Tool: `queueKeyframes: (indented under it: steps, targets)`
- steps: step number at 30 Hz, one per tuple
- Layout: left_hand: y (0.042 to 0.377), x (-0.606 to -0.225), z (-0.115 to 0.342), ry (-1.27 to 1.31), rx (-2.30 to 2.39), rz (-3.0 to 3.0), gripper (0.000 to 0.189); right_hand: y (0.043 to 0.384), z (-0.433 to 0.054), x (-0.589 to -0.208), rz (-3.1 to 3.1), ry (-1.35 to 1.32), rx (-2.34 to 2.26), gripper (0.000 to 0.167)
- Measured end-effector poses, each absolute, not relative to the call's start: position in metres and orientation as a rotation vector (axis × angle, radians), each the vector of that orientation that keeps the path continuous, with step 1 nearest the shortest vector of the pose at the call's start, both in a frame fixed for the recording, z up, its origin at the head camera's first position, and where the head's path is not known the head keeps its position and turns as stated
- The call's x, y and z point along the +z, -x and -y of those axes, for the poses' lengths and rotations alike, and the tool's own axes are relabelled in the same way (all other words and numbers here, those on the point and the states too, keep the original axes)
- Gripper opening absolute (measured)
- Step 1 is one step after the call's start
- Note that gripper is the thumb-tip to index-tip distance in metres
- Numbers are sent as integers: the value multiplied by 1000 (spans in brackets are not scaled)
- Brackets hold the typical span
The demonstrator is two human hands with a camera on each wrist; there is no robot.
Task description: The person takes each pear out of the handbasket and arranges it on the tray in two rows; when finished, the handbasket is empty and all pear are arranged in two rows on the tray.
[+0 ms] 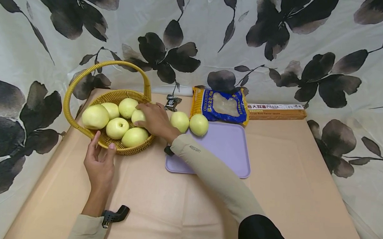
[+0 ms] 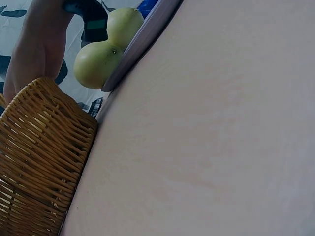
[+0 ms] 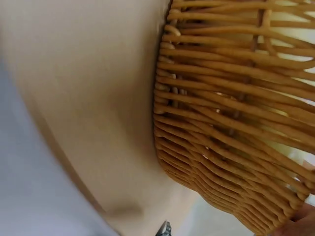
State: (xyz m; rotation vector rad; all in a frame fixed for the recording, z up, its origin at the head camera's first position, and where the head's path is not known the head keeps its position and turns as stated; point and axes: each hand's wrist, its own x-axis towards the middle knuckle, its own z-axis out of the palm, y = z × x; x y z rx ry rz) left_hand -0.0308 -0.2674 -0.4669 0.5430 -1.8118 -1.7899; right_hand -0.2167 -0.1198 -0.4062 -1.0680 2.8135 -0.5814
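A yellow wicker basket with a tall arched handle stands at the left of the table, holding several yellow-green apples. My right hand reaches over its right rim, fingers and thumb around an apple at that side. At the front left, my left hand touches the basket's near rim with fairly straight fingers. The left wrist view shows the woven side of the basket and the right hand above it. Two more apples lie at a lilac tray's upper left corner.
The lilac tray lies right of the basket, partly under my right sleeve. Behind it are a blue and yellow pasta bag and a long brown box. A small black packet sits behind the apples. Floral cloth hangs behind.
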Motion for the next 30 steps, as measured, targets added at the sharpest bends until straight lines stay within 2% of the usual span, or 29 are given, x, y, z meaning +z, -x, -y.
queueKeyframes:
  steps: [13, 30]
  targets:
    - [30, -465, 266, -549, -1805, 1800, 62, 205, 92, -393, -2765, 1000, -1097, 64]
    - [30, -467, 266, -539, -1810, 1797, 63, 196, 46, -378, -2729, 935, -1414, 63]
